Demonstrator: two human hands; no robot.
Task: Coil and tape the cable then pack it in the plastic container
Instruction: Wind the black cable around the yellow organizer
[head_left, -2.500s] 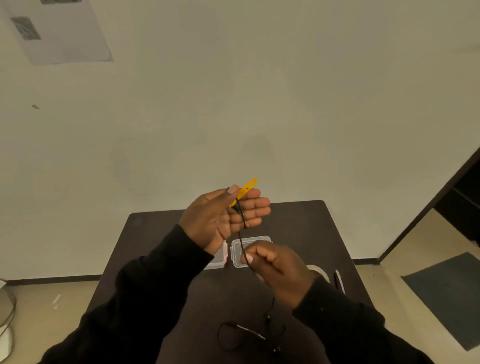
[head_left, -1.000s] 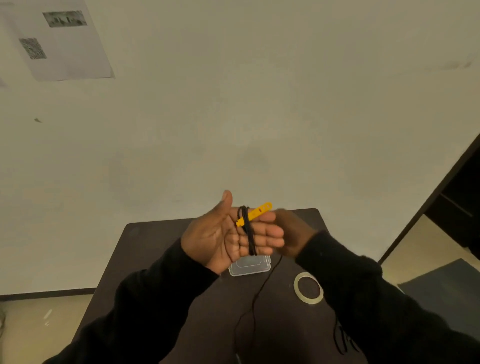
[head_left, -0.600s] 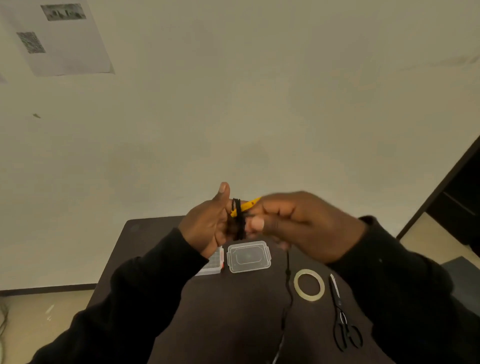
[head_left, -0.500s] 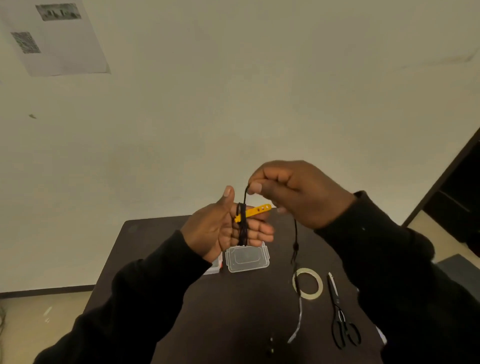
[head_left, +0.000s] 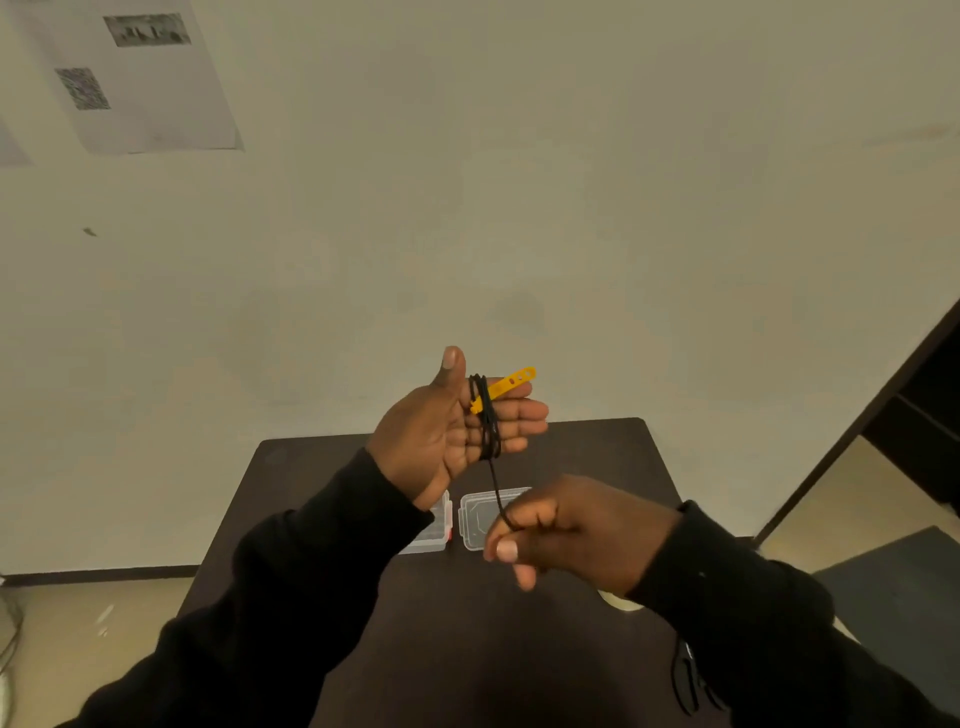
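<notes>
Two hands share the work, and the nearer one is your right hand (head_left: 576, 530), low over the table (head_left: 519, 649) with its fingers curled in. You are pinching the free run of the cable (head_left: 488, 421) between thumb and forefinger, which looks meant to keep the strand taut so that each turn lies snug beside the last. Just under that wrist a pale arc shows, likely the tape roll (head_left: 615, 603), mostly hidden by your sleeve. At the lower right edge something dark lies on the table, too cut off to name.

Past your right hand, the plastic container (head_left: 485, 517) sits open on the table with its other half (head_left: 431, 535) just beside it, close enough to reach once the coil is bound. How much loose cable trails below your pinch cannot be seen.

Farther out and higher, your left hand (head_left: 452, 431) is held up, palm facing you, fingers flat and pressed together, thumb raised clear. It serves as the former: the thin black cable is wound in several close turns around the four fingers, crossing them upright. A yellow strap (head_left: 506, 384) sticks out from under the turns at the top finger, angled up to the right, its holes visible. Coiling seems unfinished; taping has not begun.
</notes>
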